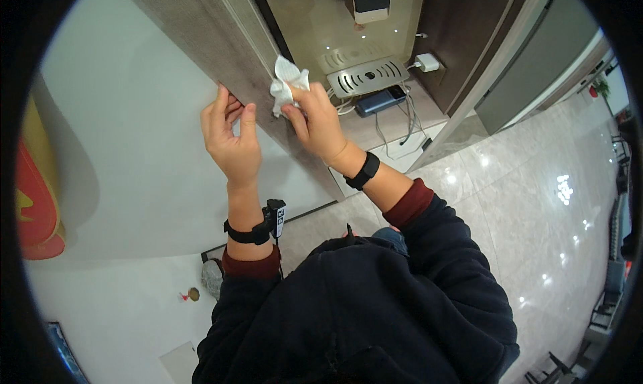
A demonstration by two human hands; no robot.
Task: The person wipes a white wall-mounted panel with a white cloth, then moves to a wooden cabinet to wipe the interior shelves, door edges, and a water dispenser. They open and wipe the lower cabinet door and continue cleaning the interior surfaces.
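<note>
My right hand (317,120) pinches a crumpled white tissue (287,85) against the front edge of a wood-grain cabinet side panel (201,37). Empty, with fingers curled and thumb apart, my left hand (232,132) is at the same panel's outer edge; its fingertips seem to touch it. Just right of the tissue, inside the cabinet niche, is a slotted metal drip tray (369,77). A dark blue power bank (380,101) lies below the tray among several cables.
A white charger (427,62) is plugged into a socket on the niche's right wall. Above the tray hangs a black and silver dispenser (370,2). White wall (135,148) runs along the left, and glossy tile floor (507,183) spreads to the right. A grey door (532,62) stands beyond the cabinet.
</note>
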